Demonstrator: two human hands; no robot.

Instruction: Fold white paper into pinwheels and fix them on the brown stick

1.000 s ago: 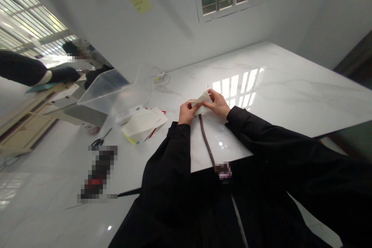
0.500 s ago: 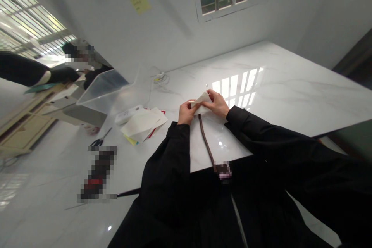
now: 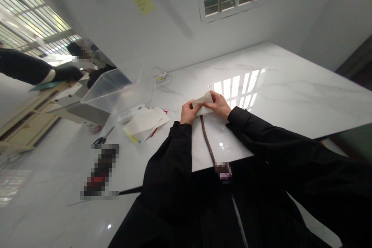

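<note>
Between my two hands is a small piece of cream paper [image 3: 204, 101] with a folded edge, held just above the white marble-patterned table. My left hand [image 3: 188, 112] pinches its left side, thumb pointing inward. On the other side my right hand [image 3: 220, 105] grips it with thumb and fingers closed. The thumbs nearly meet at the paper's middle. Below the paper a brown cord-like strap [image 3: 207, 139] runs down to a pixelated patch at my jacket front. To the left lies a loose stack of cream sheets [image 3: 148, 122], with red, yellow and blue edges peeking out.
Scissors [image 3: 104, 136] lie left of the paper stack, near a blurred-out dark object [image 3: 101, 170]. A white box [image 3: 130, 114] and a clear plastic bin [image 3: 109, 89] stand behind. A coiled cable [image 3: 162, 77] rests by the wall. Other people are at the far left.
The paper's upper part looks flatter and wider between my hands, its raised peak lower. Both hands keep their hold. The whole view has shifted slightly.
</note>
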